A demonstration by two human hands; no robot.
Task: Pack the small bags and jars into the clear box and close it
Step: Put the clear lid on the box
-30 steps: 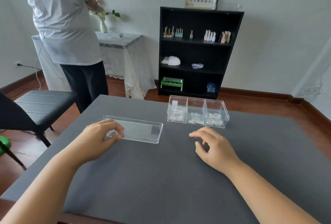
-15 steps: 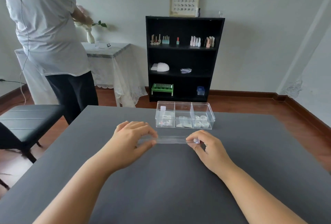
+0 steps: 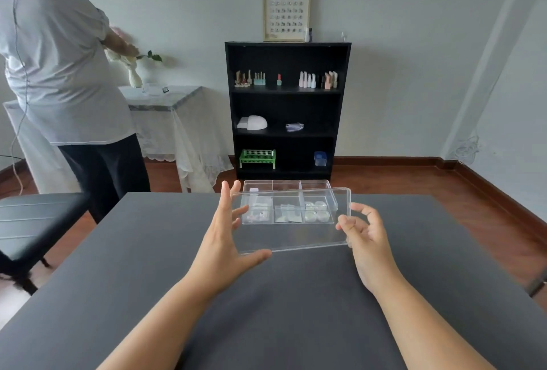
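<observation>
The clear box [image 3: 285, 183] stands open near the far edge of the grey table [image 3: 148, 251]. It has three compartments: small bags [image 3: 288, 214] in the left and middle ones, small round jars [image 3: 316, 211] in the right one. Both hands hold the clear lid [image 3: 293, 235] in the air, tilted, in front of and partly over the box. My left hand [image 3: 228, 239] grips its left end, thumb under the near edge. My right hand [image 3: 362, 233] pinches its right end.
A person in a white shirt [image 3: 59, 73] stands at the left by a cloth-covered side table [image 3: 165, 97]. A black chair [image 3: 35, 221] is beside the table's left edge. A black shelf unit [image 3: 285, 109] stands against the far wall.
The lid lay flat on the table to the left a second ago. Both hands took hold of it, lifted it and carried it rightward over the box. The view has tilted up.
</observation>
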